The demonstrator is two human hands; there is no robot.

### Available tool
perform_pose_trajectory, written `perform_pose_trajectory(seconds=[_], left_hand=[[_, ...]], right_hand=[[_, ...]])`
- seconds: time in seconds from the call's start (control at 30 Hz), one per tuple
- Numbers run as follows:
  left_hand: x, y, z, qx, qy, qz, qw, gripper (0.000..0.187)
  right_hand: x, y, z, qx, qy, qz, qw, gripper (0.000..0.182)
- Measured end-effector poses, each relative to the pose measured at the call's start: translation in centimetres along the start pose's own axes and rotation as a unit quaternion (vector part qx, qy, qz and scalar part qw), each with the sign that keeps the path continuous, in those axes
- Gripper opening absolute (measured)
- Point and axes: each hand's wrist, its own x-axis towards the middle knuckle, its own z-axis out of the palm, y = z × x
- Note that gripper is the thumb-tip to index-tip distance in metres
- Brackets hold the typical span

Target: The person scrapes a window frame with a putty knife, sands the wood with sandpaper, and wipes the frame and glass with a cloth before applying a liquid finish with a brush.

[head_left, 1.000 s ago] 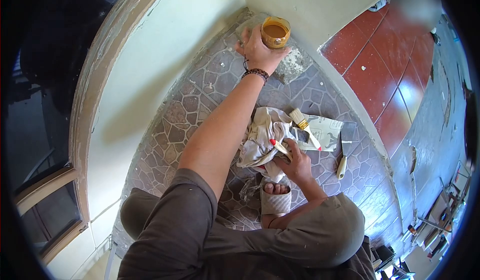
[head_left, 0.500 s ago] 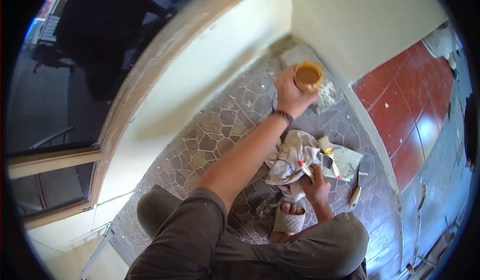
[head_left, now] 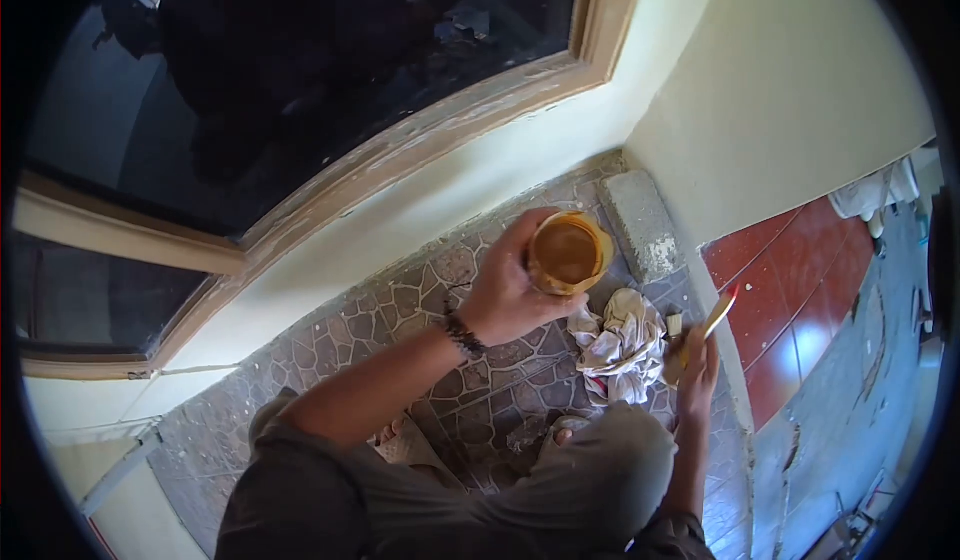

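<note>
My left hand (head_left: 515, 285) is wrapped round an open jar (head_left: 606, 250) of brown paint, raised above the patterned floor. Brown drips coat the jar's rim, and its mouth faces up towards me. Low on the right, my right hand (head_left: 697, 380) is closed on a paintbrush (head_left: 719, 313). The brush's pale handle with its red tip points up and away from me; its bristle end is hidden by the hand. A crumpled whitish rag (head_left: 622, 345) lies on the floor between the two hands, just left of the right one.
A concrete block (head_left: 638, 222) sits in the wall corner beyond the jar. To the left runs a wooden window frame (head_left: 440, 125) with dark glass. Red tiles (head_left: 775, 295) lie past a low edge on the right. My knees (head_left: 620, 460) are bent below the hands.
My left hand has brought the jar nearer to me. My right hand has moved right, away from the rag, and raised a paintbrush. The view has shifted towards the window.
</note>
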Motion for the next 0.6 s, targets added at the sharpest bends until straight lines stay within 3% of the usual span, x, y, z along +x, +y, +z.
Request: perform_pose_trajectory(seconds=[0.07, 0.1, 0.17, 0.27, 0.33, 0.37, 0.43, 0.6], left_hand=[[-1.5, 2.2, -2.5, -0.025, 0.015, 0.005, 1.0, 0.075], [-2.4, 3.5, -3.5, -0.014, 0.025, -0.012, 1.0, 0.075], [-3.8, 5.5, -5.7, 0.01, 0.051, -0.022, 0.998, 0.074], [-6.0, 8.0, -8.2, 0.027, 0.121, -0.031, 0.992, 0.073], [-7.1, 8.4, -9.5, 0.029, 0.147, -0.035, 0.988, 0.073], [-7.5, 8.2, -10.0, 0.016, 0.174, -0.032, 0.984, 0.073], [-8.2, 8.0, -11.0, -0.014, 0.222, -0.028, 0.974, 0.076], [-8.3, 8.6, -13.6, 0.01, 0.269, -0.008, 0.963, 0.079]], right_hand=[[2.0, -5.7, 3.0, 0.001, -0.028, -0.053, 0.998, 0.034], [2.6, -8.9, 5.0, -0.096, -0.006, -0.145, 0.985, 0.035], [3.4, -15.8, 8.5, -0.143, -0.073, -0.218, 0.963, 0.033], [3.6, -23.0, 13.4, -0.108, -0.183, -0.226, 0.951, 0.032], [3.1, -25.9, 17.2, -0.076, -0.182, -0.277, 0.941, 0.028], [2.4, -26.6, 18.9, -0.092, -0.189, -0.275, 0.938, 0.028], [1.3, -27.6, 22.2, 0.03, -0.186, -0.272, 0.944, 0.026], [-1.3, -29.0, 27.6, 0.077, -0.236, -0.218, 0.944, 0.025]])
